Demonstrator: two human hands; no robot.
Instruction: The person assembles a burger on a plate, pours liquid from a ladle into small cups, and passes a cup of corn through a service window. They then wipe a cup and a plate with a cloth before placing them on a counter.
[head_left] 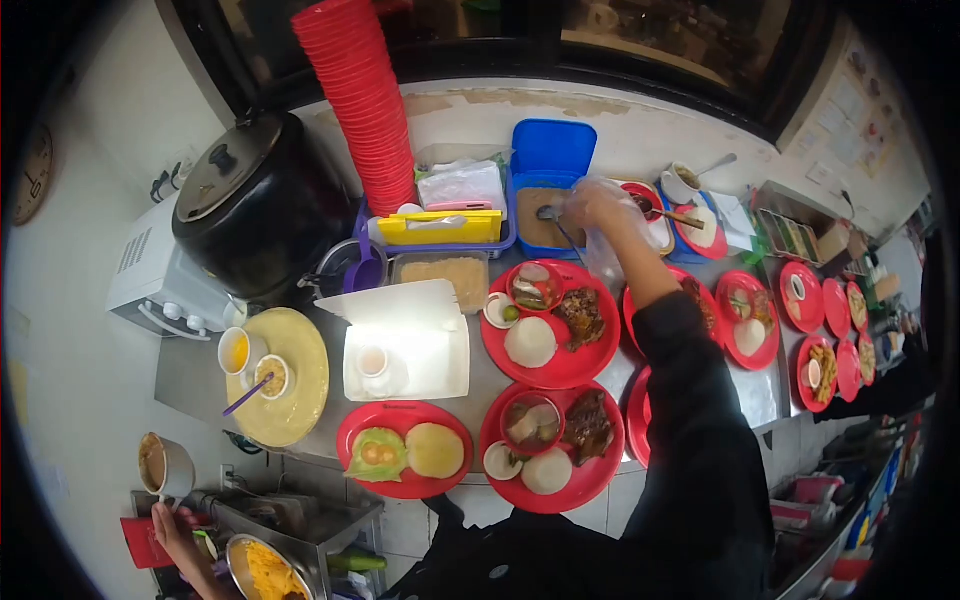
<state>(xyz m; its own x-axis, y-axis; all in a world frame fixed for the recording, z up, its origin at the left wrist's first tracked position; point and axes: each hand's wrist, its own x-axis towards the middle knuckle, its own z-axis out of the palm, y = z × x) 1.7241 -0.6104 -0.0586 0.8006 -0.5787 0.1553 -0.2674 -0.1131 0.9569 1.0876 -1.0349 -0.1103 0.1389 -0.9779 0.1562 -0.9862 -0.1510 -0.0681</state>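
My left hand (178, 540), at the lower left, is closed around the handle of a small saucepan (167, 467) with brown sauce inside. My right hand (598, 208), in a loose clear plastic glove, reaches over the right edge of a blue tub (537, 235). Brown contents fill the tub, and a metal spoon (548, 214) rests in them. The spoon's handle runs down beside the glove; my right fingers are hidden, so a grip on it cannot be made out. Just right of that hand is a red bowl (640, 200) of dark sauce with a wooden-handled utensil.
Red plates with rice, meat and soup (548, 470) line the counter. A plate with an open bun (436, 450) lies before an open white box (440, 360). Stacked red cups (355, 110), a black cooker (265, 200) and a yellow plate (300, 340) stand at left.
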